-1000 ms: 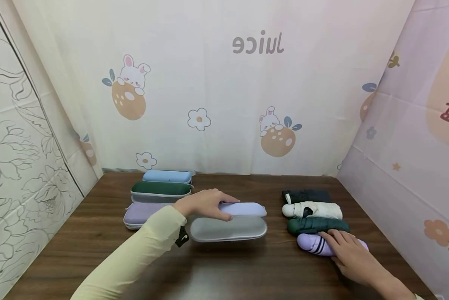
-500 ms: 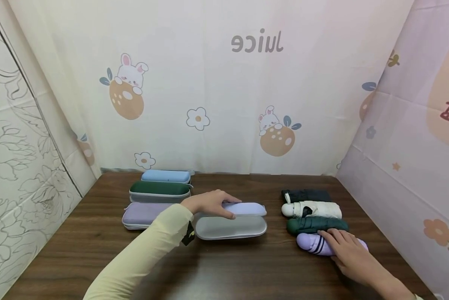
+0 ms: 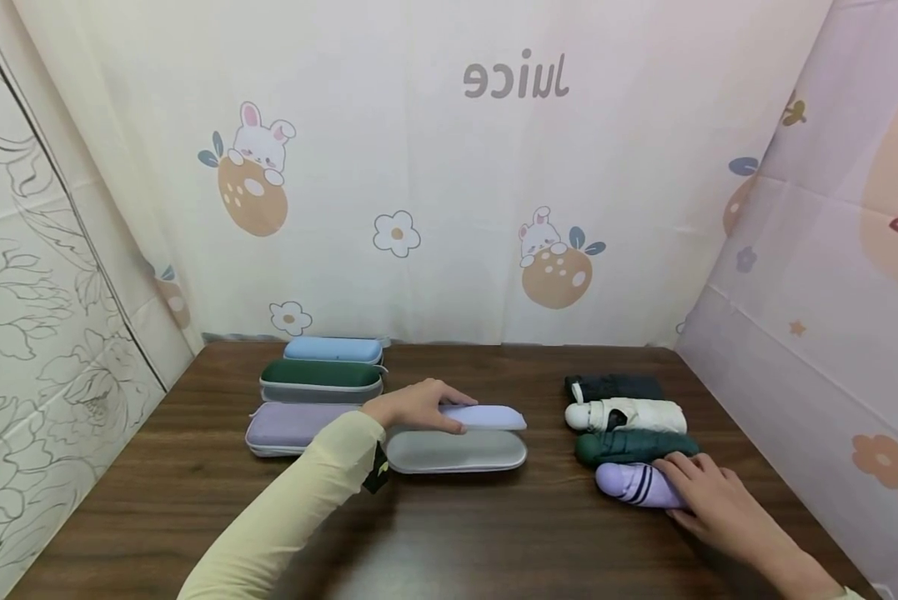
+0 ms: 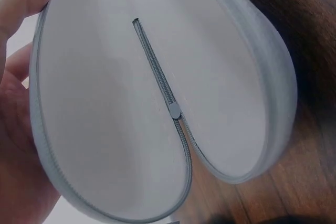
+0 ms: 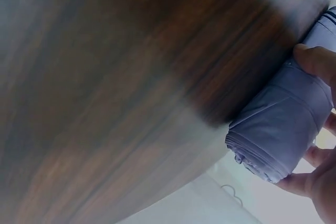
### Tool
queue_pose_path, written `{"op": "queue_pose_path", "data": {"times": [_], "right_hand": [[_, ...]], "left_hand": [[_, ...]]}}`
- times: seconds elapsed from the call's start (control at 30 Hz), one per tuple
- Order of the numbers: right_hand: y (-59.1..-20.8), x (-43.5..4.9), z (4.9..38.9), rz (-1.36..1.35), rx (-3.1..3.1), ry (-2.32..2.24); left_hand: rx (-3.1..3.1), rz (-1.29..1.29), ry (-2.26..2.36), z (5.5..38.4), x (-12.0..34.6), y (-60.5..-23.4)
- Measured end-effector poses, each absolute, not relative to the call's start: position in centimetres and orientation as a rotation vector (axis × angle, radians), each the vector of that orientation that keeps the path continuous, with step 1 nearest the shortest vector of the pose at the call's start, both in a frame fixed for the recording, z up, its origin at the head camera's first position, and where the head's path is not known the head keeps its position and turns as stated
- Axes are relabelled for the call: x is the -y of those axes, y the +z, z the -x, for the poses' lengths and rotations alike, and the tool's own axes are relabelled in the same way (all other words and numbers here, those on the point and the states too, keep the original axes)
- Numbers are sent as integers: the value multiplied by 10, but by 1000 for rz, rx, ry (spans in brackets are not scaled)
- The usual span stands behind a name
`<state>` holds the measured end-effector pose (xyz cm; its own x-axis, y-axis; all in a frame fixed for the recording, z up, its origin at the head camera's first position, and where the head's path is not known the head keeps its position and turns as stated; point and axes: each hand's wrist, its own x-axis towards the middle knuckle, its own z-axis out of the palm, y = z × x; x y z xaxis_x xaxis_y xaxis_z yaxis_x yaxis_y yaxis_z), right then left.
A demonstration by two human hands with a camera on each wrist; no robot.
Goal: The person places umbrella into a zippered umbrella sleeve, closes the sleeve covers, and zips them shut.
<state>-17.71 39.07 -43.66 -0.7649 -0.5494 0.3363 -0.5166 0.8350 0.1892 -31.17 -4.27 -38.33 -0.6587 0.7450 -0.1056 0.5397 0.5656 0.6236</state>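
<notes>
My left hand (image 3: 418, 406) holds the lavender lid of a long, oval zip case (image 3: 456, 454) at the table's middle, thumb in front and fingers behind. The case stands unzipped, its lid raised over the pale grey lower half. In the left wrist view, the white inside of the case (image 4: 110, 103) shows, with a zipper (image 4: 157, 72) along the hinge side. To the right, my right hand (image 3: 711, 504) grips the far right end of a folded lavender umbrella (image 3: 632, 483) with black stripes. In the right wrist view, thumb and fingers lie on opposite sides of the umbrella (image 5: 283, 119).
At the left lie closed zip cases: light blue (image 3: 332, 349), dark green (image 3: 321, 373) and purple (image 3: 294, 425). Behind the lavender umbrella lie folded umbrellas in dark green (image 3: 632, 447), white (image 3: 644, 415) and black (image 3: 621, 387). Curtains border the wooden table (image 3: 449, 542).
The case's lower half has tipped from slanting towards me to lying flatter. My right hand has moved further round the umbrella's right end, and the umbrella has turned slightly. The head view has shifted a little.
</notes>
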Motion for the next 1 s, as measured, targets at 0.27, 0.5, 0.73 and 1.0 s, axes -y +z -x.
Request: {"op": "queue_pose_path", "data": {"times": [0.27, 0.5, 0.73, 1.0], "right_hand": [[-433, -391, 178, -846, 2591, -109], [-430, -386, 179, -852, 2578, -110], [-422, -366, 178, -894, 2555, -111], [-407, -334, 178, -921, 2551, -115]], "left_hand": [[-2432, -1039, 844, 312, 43, -383], [-2433, -1022, 853, 311, 42, -382], [-2434, -1012, 847, 309, 41, -380], [-2424, -1026, 849, 306, 39, -381]]}}
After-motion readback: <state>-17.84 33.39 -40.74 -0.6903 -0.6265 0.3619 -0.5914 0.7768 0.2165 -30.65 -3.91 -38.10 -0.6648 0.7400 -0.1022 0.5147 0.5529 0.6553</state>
